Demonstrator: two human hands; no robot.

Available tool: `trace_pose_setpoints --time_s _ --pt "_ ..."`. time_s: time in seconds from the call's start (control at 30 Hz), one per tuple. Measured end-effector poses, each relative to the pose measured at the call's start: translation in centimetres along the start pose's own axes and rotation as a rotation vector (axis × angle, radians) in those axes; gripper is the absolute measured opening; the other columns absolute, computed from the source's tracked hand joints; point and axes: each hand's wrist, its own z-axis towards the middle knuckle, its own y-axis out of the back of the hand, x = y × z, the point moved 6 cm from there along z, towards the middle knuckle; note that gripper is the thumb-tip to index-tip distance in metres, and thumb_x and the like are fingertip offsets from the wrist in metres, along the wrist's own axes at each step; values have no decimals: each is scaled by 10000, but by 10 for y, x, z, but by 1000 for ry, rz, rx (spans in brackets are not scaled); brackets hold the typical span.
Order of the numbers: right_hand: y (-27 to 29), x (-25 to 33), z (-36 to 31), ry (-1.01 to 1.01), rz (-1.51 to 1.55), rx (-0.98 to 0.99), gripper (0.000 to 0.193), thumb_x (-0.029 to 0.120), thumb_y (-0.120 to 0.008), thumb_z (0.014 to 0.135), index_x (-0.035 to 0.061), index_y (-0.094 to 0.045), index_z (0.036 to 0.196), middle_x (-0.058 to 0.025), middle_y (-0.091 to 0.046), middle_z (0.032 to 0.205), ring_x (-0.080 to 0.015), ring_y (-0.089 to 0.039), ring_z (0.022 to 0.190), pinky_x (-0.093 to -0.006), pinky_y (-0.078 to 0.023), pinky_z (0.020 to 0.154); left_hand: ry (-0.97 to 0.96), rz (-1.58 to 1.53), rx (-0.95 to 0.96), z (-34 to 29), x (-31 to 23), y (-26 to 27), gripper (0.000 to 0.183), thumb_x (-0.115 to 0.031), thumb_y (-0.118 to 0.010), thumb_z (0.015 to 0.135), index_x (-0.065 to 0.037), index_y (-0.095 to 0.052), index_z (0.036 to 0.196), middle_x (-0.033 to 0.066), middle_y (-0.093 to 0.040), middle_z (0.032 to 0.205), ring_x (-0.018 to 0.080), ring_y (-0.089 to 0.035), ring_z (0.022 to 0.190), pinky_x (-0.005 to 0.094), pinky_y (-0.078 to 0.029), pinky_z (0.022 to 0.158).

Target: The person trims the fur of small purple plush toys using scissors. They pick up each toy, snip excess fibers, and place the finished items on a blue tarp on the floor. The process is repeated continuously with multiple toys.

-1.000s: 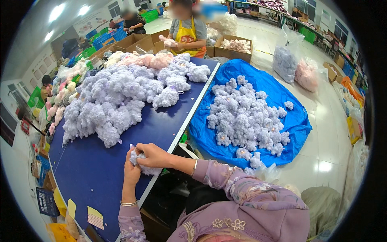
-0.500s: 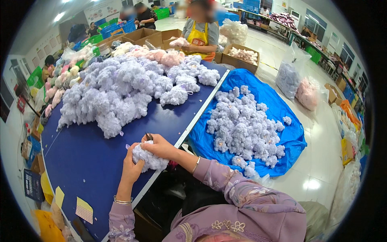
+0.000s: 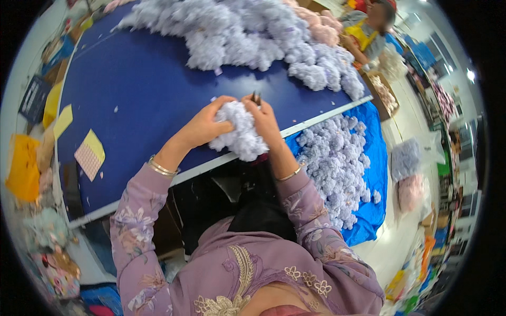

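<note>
My left hand [image 3: 202, 125] is closed on a fluffy lavender plush piece [image 3: 238, 130], held over the near edge of the blue table [image 3: 137, 95]. On the other side of the plush, my right hand [image 3: 268, 122] is closed on a small dark two-pronged tool [image 3: 256, 98], which looks like thread snips. Its prongs point away from me, and most of it is hidden in the palm. The right fingers also touch the plush. A small purple tab [image 3: 213, 99] shows beside the left fingertips.
A large heap of lavender plush pieces [image 3: 226, 37] covers the table's far side, with pink ones [image 3: 321, 26] beside it. More lie on a blue sheet [image 3: 377, 137] at right. A patterned paper [image 3: 89, 158] lies at left. A person in a yellow apron [image 3: 361, 34] stands beyond.
The view has tilted down and turned, so the heap sits higher in the picture. Both hands keep hold of the plush and the tool; the plush appears turned between them.
</note>
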Motion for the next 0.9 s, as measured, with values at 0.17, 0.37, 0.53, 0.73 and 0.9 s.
trace_pose_setpoints --time_s 0.17,0.37,0.53,0.73,0.9 --pt "21 3 10 -148 -429 -8 426 358 -436 985 -26 -593 888 -39 -554 719 -135 -499 680 -299 -431 638 -23 -29 -98 -2 1 7 471 -101 -626 803 -32 -497 1250 62 -572 1077 129 -545 986 282 -463 864" --pt "13 87 -8 184 -649 65 336 263 -483 981 -41 -621 1023 -48 -542 686 -133 -495 657 -298 -434 623 -16 28 -327 2 11 20 438 -132 -633 817 -11 -504 1219 84 -597 1046 135 -572 939 293 -487 825" --pt "6 83 -15 -97 -846 248 349 286 -498 975 -36 -616 1042 -128 -596 703 -255 -573 657 -357 -458 654 -67 45 -406 5 18 26 462 -164 -642 812 0 -499 1219 108 -615 1043 156 -591 935 308 -494 822" --pt "1 91 -17 208 -877 305 359 293 -577 924 -47 -620 1033 -223 -607 732 -353 -606 692 -403 -459 652 -84 90 -423 6 17 27 514 -208 -645 810 21 -474 1237 154 -628 1046 202 -610 951 324 -492 836" --pt "-11 102 -20 38 -895 390 333 271 -613 897 -49 -636 989 -235 -613 751 -340 -599 658 -411 -454 613 -106 100 -436 5 19 28 522 -208 -639 831 25 -451 1259 165 -618 1079 207 -608 967 323 -486 852"
